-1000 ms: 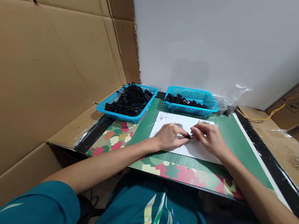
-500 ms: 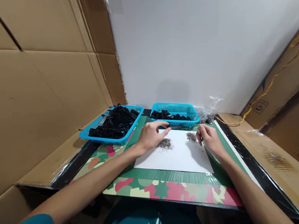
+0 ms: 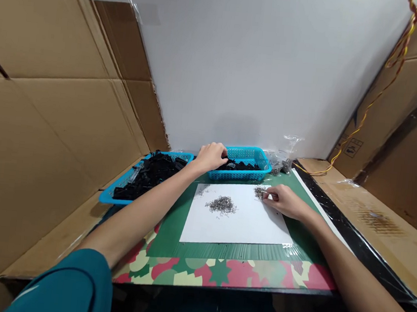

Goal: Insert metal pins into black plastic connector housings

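Observation:
My left hand (image 3: 211, 157) reaches over the near-left end of the rear blue basket (image 3: 238, 176), which holds small black pieces (image 3: 242, 166). Its fingers curl downward and are mostly hidden, so whether they grip anything is unclear. My right hand (image 3: 284, 201) pinches a thin metal tool (image 3: 272, 194), tweezer-like, at a small pile of tiny metal bits (image 3: 259, 192). This pile lies near the far right corner of a white sheet (image 3: 240, 231). A larger pile of thin, wire-like metal bits (image 3: 221, 205) sits mid-sheet, left of my right hand.
At the left, another blue basket (image 3: 106, 196) is heaped with black strips (image 3: 149, 174). Clear plastic bags (image 3: 281, 163) with dark contents stand right of the rear basket. Cardboard walls (image 3: 55, 125) flank the table, and a yellow twisted cord (image 3: 361, 123) hangs at right.
My left hand has moved from above the larger metal pile back and left to the rear basket. My right hand has lowered to the small pile, the thin tool now showing. The view has shifted slightly.

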`<control>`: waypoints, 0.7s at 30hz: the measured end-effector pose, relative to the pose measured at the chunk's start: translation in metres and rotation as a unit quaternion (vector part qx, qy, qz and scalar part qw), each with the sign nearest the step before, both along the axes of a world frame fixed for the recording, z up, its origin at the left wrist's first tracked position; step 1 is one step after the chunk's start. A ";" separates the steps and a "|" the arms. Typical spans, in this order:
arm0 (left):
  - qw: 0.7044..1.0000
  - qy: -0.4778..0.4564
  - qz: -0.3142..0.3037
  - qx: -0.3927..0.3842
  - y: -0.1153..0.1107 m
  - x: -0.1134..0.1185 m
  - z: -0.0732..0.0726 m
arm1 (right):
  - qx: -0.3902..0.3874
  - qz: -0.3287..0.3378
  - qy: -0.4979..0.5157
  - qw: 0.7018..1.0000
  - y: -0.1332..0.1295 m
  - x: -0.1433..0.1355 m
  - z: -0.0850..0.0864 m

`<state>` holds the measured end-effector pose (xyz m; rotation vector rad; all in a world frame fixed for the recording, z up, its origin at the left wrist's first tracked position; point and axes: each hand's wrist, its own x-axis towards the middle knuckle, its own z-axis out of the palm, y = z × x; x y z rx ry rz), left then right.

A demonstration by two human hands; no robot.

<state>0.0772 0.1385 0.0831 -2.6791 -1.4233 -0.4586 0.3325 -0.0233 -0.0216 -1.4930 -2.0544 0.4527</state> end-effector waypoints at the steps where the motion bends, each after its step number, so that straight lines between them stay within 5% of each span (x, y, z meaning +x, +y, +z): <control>1: 1.000 0.007 -0.003 -0.003 0.000 0.001 -0.002 | 0.001 0.005 -0.002 1.000 0.000 0.000 -0.001; 13: 0.999 -0.004 -0.029 0.017 -0.016 -0.017 -0.002 | -0.025 0.046 0.011 0.999 -0.003 -0.001 -0.001; 21: 0.988 -0.129 0.023 0.079 -0.030 -0.076 0.016 | -0.052 0.037 0.001 0.998 -0.004 0.004 0.005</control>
